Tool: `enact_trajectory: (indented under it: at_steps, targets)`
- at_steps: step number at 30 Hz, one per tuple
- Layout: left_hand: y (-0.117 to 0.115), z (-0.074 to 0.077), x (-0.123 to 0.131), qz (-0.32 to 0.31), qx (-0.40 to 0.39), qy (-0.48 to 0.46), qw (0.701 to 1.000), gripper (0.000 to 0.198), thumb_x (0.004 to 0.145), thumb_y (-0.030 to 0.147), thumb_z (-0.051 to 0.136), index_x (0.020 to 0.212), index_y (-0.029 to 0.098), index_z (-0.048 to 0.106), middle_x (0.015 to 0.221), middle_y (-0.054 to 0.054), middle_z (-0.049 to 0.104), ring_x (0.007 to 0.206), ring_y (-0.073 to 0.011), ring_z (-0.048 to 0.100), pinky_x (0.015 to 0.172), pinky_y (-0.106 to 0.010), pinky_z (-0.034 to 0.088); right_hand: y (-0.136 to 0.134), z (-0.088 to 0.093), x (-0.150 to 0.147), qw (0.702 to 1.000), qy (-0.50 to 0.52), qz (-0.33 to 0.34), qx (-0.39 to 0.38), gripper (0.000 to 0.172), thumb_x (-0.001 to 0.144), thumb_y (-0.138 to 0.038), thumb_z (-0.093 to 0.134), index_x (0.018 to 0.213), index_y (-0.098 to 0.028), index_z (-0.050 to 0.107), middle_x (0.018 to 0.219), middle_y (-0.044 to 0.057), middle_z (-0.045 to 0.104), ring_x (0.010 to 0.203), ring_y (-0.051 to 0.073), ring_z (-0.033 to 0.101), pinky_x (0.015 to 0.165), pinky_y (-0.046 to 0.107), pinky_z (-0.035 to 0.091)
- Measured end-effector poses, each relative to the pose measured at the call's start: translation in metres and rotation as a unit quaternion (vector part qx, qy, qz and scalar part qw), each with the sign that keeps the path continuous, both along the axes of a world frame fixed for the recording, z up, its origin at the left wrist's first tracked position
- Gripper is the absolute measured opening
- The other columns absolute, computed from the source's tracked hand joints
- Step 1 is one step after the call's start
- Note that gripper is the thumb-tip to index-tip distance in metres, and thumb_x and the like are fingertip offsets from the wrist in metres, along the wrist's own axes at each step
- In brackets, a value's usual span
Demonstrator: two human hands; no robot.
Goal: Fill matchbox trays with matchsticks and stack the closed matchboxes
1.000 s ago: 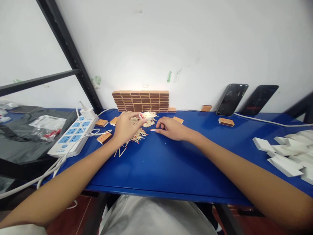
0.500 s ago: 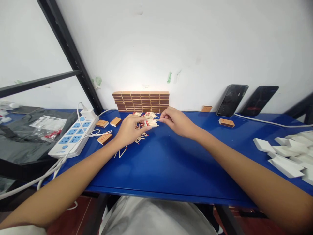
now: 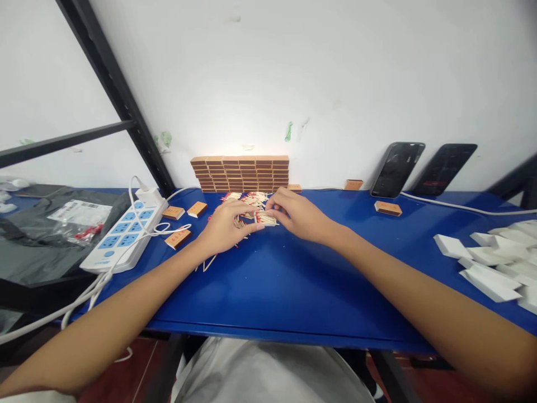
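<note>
Blue tabletop [image 3: 293,296] ran up to a white wall [image 3: 251,84], where matchboxes [image 3: 243,174] stood stacked at the far side. Just nearer, a small white tray [image 3: 271,225] of matches [image 3: 264,218] sat between both hands, beside a loose match pile [image 3: 254,200]. The left hand [image 3: 222,224] was clamped on the tray's left end; the right hand [image 3: 304,215] had its fingertips at the right end. Working there well, I judged, called for a light hold, a level tray and red heads all lying left, nudged flat without bending the thin walls. Whether the right fingertips pinched a match, I could not tell. The left hand hid part of the pile, and the tray's floor was covered.
</note>
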State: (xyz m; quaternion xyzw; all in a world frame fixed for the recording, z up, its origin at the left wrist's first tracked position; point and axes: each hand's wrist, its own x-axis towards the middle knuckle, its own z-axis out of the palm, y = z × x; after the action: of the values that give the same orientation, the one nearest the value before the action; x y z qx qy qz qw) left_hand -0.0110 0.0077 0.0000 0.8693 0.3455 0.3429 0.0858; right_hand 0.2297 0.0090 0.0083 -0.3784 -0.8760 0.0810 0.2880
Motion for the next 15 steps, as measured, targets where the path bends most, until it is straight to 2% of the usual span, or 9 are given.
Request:
enact_trajectory:
  at_steps: [6, 15]
  targets:
    - [-0.0006, -0.0008, 0.0019, -0.009, -0.008, -0.007, 1.000, 0.031, 0.088, 0.047, 0.079, 0.113, 0.028, 0.079, 0.107, -0.004, 0.080, 0.097, -0.0248, 0.070, 0.092, -0.040, 0.053, 0.0006, 0.0023, 0.0027, 1.000, 0.005, 0.016, -0.015, 0.015, 0.102, -0.029, 0.056, 0.100, -0.020, 0.067, 0.097, 0.006, 0.056, 0.083, 0.018, 0.054, 0.078, 0.031, 0.043]
    - [-0.0031, 0.0017, 0.0034, -0.030, -0.047, -0.021, 0.998, 0.032, 0.087, 0.044, 0.080, 0.115, 0.027, 0.079, 0.113, -0.004, 0.080, 0.097, -0.0242, 0.072, 0.086, -0.037, 0.055, -0.0009, 0.0039, 0.0003, 0.997, 0.060, 0.039, -0.021, 0.011, 0.099, -0.027, 0.059, 0.098, -0.020, 0.068, 0.090, 0.004, 0.056, 0.080, 0.017, 0.054, 0.074, 0.029, 0.044]
